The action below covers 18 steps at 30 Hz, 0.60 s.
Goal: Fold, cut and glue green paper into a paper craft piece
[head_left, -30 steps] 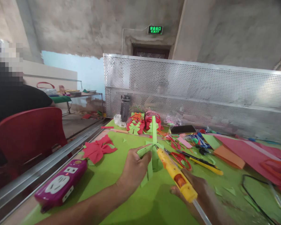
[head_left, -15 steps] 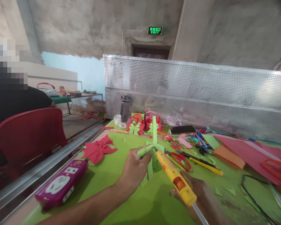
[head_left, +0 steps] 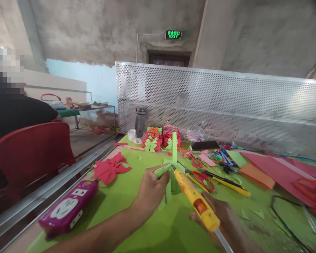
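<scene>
A folded light-green paper piece [head_left: 174,149] with a tall upright strip is pinched between the thumb and fingers of my left hand [head_left: 152,189]. My right hand [head_left: 221,214] is wrapped round a yellow glue gun [head_left: 196,198], a clear glue stick jutting from its rear end. The gun's dark nozzle points up and left and meets the green paper beside my left thumb; whether it touches is too small to tell. Part of the paper hangs below my left fingers, over the green table surface [head_left: 118,211].
A purple power strip [head_left: 70,205] and red cut paper [head_left: 110,168] lie left. Red-handled scissors [head_left: 204,181], a yellow-black cutter [head_left: 226,182], a phone [head_left: 205,145] and coloured sheets [head_left: 281,168] lie right. A bottle [head_left: 140,122] stands behind. A seated person [head_left: 15,109] is far left.
The view has shifted very slightly. The glue gun and my right hand have moved a little to the left, while my left hand keeps its hold on the green paper.
</scene>
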{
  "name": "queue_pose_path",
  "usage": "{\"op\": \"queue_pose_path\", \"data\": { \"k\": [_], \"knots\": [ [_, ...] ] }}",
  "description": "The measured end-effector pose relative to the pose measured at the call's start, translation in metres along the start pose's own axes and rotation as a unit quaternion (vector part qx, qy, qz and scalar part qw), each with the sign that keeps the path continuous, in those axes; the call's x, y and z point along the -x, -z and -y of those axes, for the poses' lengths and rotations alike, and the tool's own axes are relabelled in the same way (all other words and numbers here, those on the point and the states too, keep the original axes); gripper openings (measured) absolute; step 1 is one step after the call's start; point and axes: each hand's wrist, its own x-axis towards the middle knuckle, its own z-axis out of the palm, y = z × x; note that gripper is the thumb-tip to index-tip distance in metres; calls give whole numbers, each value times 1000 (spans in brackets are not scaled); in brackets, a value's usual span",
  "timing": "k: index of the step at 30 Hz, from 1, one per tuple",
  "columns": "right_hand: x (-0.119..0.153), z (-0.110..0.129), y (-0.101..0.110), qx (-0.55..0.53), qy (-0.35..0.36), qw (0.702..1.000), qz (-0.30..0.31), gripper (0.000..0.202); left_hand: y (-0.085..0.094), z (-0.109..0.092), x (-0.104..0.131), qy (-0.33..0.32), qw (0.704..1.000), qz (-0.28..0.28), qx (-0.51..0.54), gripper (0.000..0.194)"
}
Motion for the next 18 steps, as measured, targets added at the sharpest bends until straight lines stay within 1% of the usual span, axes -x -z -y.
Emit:
{"op": "queue_pose_path", "data": {
  "k": [4,8,10,15,18],
  "knots": [
    [1,-2,-1,-24,1,1000,-1,23,0,-2,1,7,1000,3,-3,20],
    [2,0,-7,-30,-11,999,-41,23,0,0,0,-7,1000,-5,7,17],
    [3,1,-9,-22,-16,998,-49,24,0,0,0,-5,1000,-4,5,17],
    [2,-1,-6,12,1,998,-54,29,0,-1,1,13,1000,2,4,19],
    [2,-2,-3,13,15,999,-43,32,-1,-1,1,-3,1000,-6,26,17]
  ]
}}
